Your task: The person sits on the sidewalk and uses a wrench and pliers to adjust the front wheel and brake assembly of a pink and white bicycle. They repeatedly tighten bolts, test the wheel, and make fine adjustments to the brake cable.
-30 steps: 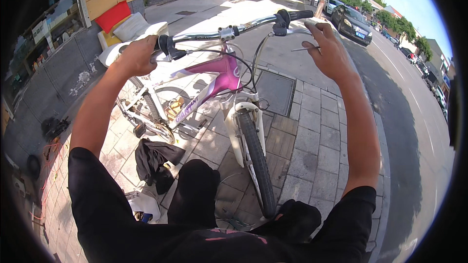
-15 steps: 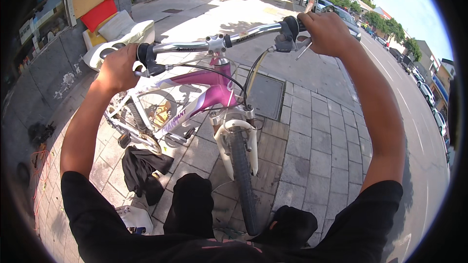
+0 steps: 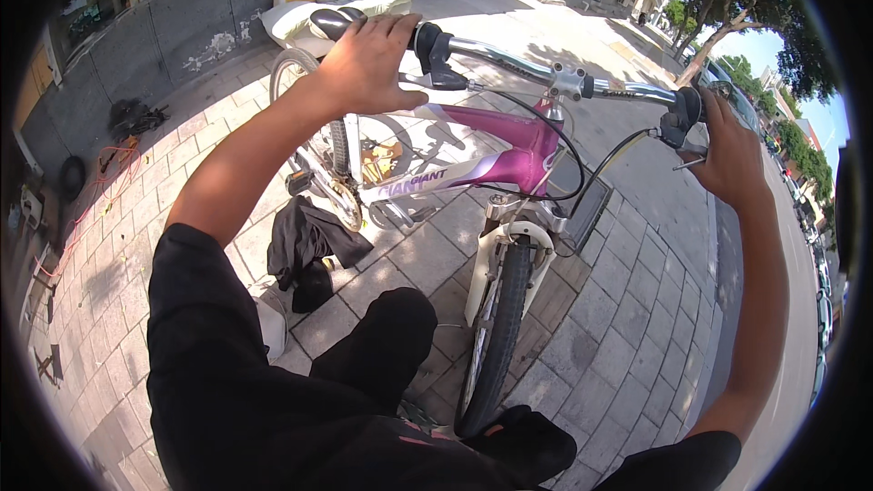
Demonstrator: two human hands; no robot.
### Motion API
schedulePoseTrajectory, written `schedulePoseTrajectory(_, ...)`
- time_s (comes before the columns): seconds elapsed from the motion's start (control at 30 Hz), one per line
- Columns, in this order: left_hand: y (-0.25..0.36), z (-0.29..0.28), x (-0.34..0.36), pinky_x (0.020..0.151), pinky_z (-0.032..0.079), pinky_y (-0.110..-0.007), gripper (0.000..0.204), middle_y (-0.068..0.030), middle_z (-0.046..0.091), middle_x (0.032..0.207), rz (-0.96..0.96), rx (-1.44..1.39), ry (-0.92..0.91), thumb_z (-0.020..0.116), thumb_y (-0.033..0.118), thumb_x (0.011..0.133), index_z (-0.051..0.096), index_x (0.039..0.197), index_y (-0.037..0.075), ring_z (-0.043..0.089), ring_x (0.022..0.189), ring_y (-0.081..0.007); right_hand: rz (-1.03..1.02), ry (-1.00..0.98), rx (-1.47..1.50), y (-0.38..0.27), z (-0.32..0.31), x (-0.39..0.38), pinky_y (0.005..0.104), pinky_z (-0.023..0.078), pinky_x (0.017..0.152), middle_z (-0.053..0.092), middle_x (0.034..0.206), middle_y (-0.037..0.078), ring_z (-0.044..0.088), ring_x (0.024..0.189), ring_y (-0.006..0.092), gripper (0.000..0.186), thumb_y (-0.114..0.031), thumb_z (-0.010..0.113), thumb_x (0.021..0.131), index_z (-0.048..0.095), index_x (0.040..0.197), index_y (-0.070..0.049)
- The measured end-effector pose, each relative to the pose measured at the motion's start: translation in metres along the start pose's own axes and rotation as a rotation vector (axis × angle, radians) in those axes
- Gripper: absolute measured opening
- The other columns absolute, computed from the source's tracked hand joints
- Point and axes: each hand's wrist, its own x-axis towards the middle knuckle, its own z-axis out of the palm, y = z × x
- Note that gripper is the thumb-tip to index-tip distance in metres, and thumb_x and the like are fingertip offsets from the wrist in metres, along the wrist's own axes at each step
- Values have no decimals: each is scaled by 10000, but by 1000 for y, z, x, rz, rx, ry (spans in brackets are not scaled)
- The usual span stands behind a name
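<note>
A white and magenta bicycle [image 3: 527,132] stands in front of me, its front tire [image 3: 505,318] pointing toward me. My left hand [image 3: 368,73] rests over the left end of the silver handlebar [image 3: 491,55], fingers spread and thumb stretched out beside the brake lever [image 3: 436,82]; the left grip is mostly hidden beneath it. My right hand [image 3: 727,150] has its fingers curled around the right grip, next to the shifter and brake housing [image 3: 677,118]. Cables curve down from the handlebar past the white fork.
A padded seat [image 3: 286,23] with red and pale cushions stands by the grey wall [image 3: 155,45]. Black cloth [image 3: 305,245], an orange cord [image 3: 118,173] and a loose tire [image 3: 73,177] lie on the paving [image 3: 600,327]. A tree and parked vehicles line the street at right.
My view has swung, with the bicycle shifting right and its handlebar now sloping down to the right. My left hand has loosened and spread its fingers since half a second ago.
</note>
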Motion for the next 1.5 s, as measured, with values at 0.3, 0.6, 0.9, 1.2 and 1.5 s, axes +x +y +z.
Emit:
schedulePoseTrajectory(0.3, -26, 28, 21, 968, 572, -428, 553, -163, 706, 1123, 166, 33, 348, 743, 126, 731, 646, 1259, -6, 703, 1066, -352, -71, 122, 10, 19, 23, 10, 505, 567, 791, 716, 1192, 171, 723, 956, 402, 696, -107, 854, 783, 573, 1415, -31)
schedulePoseTrajectory(0.6, -29, 32, 28, 886, 596, -388, 475, -130, 735, 1055, 178, 72, 369, 737, 118, 708, 671, 1168, 21, 729, 1023, -310, -170, 144, 2, 36, 35, 17, 497, 553, 741, 722, 1089, 160, 698, 852, 392, 626, -107, 835, 779, 612, 1359, -31)
schedulePoseTrajectory(0.9, -30, 29, 29, 892, 605, -401, 505, -127, 741, 1042, 193, 41, 350, 782, 154, 684, 670, 1162, 36, 740, 1018, -311, -184, 167, 14, 34, 31, 15, 501, 554, 743, 723, 1098, 157, 697, 861, 393, 620, -119, 846, 786, 613, 1354, -36)
schedulePoseTrajectory(1.2, -35, 30, 31, 873, 614, -407, 511, -115, 742, 1032, 216, 14, 367, 817, 157, 674, 671, 1156, 71, 740, 993, -319, -186, 193, -3, 31, 30, 15, 497, 555, 747, 727, 1103, 159, 699, 860, 390, 626, -125, 855, 781, 618, 1354, -36)
schedulePoseTrajectory(1.5, -38, 34, 32, 832, 620, -395, 499, -113, 739, 997, 266, 44, 404, 802, 165, 665, 674, 1134, 50, 746, 959, -304, -199, 194, -14, 32, 29, 14, 485, 561, 755, 735, 1129, 166, 703, 861, 385, 640, -127, 867, 778, 617, 1359, -24)
